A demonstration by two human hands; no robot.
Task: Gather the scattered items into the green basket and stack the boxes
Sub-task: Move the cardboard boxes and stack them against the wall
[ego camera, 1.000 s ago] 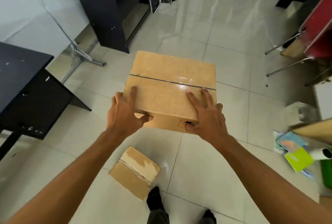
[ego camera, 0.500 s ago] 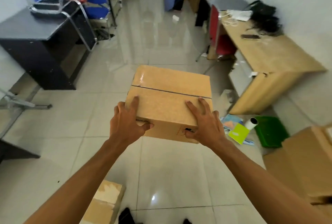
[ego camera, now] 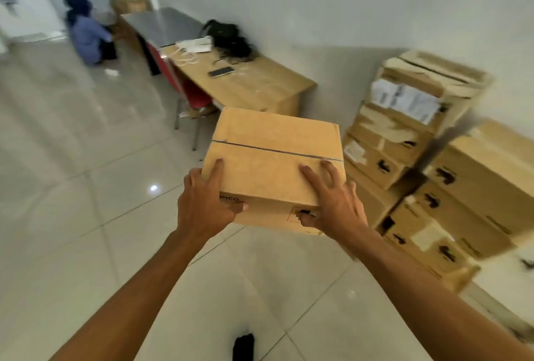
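Observation:
A brown cardboard box (ego camera: 274, 158) with a taped seam across its top is held in the air in front of me. My left hand (ego camera: 202, 204) grips its near left corner, fingers on top and thumb on the front face. My right hand (ego camera: 335, 204) grips the near right corner the same way. To the right, piles of stacked cardboard boxes (ego camera: 404, 141) stand against the wall, with a lower pile (ego camera: 468, 201) nearer to me. The green basket is out of view.
A wooden desk (ego camera: 254, 83) with a phone, cables and a black bag stands along the wall, a red chair (ego camera: 190, 91) in front of it. A person (ego camera: 89, 39) crouches at the far left. My foot (ego camera: 242, 346) shows on the tiled floor.
I have turned to the right while carrying the box. The small box on the floor, the basket and the scattered items have left view; the stacked boxes by the wall have come in.

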